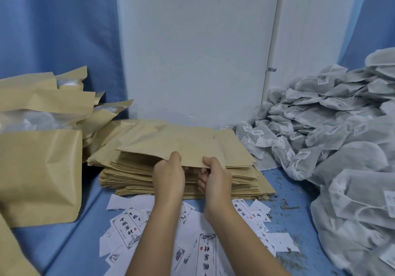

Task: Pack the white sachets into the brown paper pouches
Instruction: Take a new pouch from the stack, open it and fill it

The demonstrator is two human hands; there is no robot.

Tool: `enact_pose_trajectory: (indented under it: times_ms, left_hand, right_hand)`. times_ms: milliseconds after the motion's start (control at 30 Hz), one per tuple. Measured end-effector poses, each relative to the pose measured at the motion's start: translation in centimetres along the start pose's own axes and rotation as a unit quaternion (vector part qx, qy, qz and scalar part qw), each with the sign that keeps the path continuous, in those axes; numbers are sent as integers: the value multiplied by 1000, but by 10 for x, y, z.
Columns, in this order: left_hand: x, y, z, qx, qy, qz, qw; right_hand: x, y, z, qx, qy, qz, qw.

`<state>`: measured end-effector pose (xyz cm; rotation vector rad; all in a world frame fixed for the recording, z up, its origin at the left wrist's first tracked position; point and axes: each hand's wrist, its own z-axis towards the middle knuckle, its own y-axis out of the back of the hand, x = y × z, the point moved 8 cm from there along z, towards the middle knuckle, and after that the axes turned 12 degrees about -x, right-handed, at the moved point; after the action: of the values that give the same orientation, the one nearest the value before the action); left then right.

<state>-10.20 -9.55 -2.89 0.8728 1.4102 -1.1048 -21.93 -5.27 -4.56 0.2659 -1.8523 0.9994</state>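
A thick stack of flat brown paper pouches (241, 181) lies on the blue cloth in the middle. The top brown pouch (192, 145) is lifted at its near edge. My left hand (170, 175) pinches that edge with the thumb on top. My right hand (214, 176) pinches the same edge just to the right, its fingers curled underneath. A large heap of white sachets (333, 130) with small labels fills the right side, apart from both hands.
Filled brown pouches (40, 168) stand and lean at the left. White printed labels (128, 228) lie scattered on the blue cloth in front of the stack. Dry herb crumbs (286, 206) dot the cloth at the right. A white wall and blue curtains stand behind.
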Motion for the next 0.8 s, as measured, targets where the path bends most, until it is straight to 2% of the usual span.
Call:
enact_pose_trajectory:
  times_ms: [200,300,367,467,533,700,800]
  left_hand:
    - [3,-14,-17,99,58,13,993]
    - [1,-5,-9,41,50,-10,998]
    - [0,-5,-7,38,49,-24,998]
    - [3,-17,-16,117,75,-25,990]
    - [5,-19,-18,136,84,-7,987]
    - [4,13,4,-39,50,-45,997]
    - [6,16,8,-47,54,-36,997]
  right_hand:
    - [-11,-3,-5,14,-49,-19,999]
    - [-4,6,1,-33,-26,14,999]
    - [-3,8,2,-47,-20,35,998]
    - [-7,2,0,-3,-46,3,999]
    - [-9,-1,-1,23,-53,-46,997]
    - [-4,3,2,-5,-37,-23,999]
    - [-9,2,0,-10,-62,-1,998]
